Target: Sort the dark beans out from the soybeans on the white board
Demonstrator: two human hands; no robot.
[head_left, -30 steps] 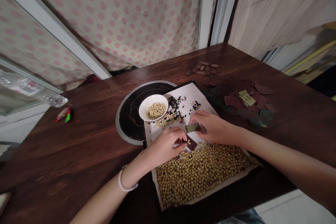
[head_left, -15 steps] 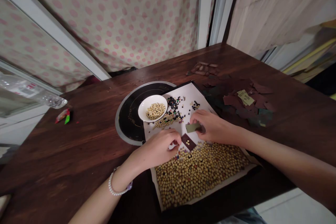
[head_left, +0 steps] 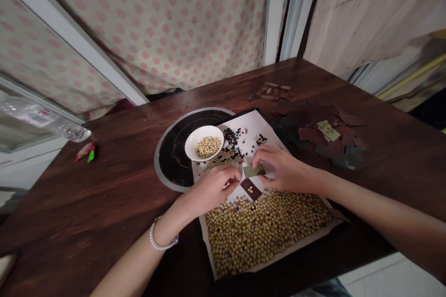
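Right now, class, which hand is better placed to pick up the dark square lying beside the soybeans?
Probably the left hand: its fingers sit right beside the dark square and it seems empty, while the right hand is pinching a green card.

Polka-dot curtain (head_left: pixel 149 23) behind dark wood table (head_left: pixel 87 195); plastic bottle (head_left: pixel 45 120), wrapper (head_left: pixel 85 152) left.

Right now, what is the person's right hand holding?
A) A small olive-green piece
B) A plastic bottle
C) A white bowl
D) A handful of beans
A: the right hand grips the small olive-green piece at its fingertips, with the piece jutting out to the left of the hand.
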